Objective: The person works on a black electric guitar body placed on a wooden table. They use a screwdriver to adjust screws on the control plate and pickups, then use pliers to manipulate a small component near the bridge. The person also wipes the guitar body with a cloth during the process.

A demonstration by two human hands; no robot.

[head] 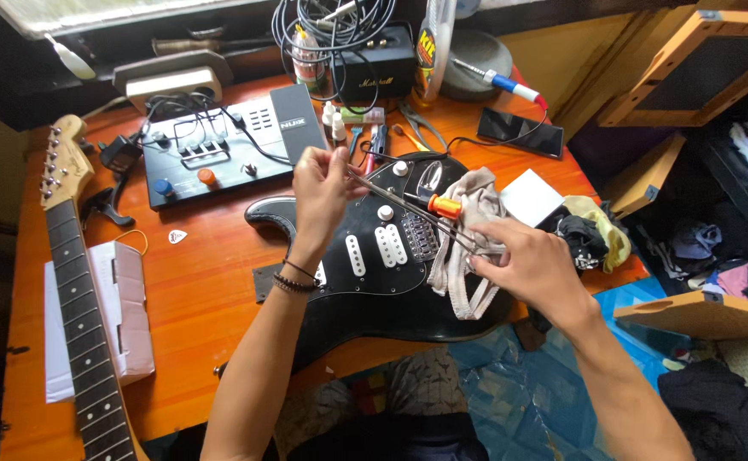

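**Strings pinched over a black guitar body**

Nearest, a black electric guitar body (365, 282) lies flat on the orange worktop (203, 299), white pickups facing up. The right hand (532, 265) has its grip closed on a pale cloth (468, 248) and the lower end of thin metal strings (408, 205). The left hand (323, 192) pinches their upper end. An orange-handled screwdriver (438, 205) rests on the body. A detached guitar neck (79, 299) lies far left; a black effects pedalboard (220, 145) sits behind.
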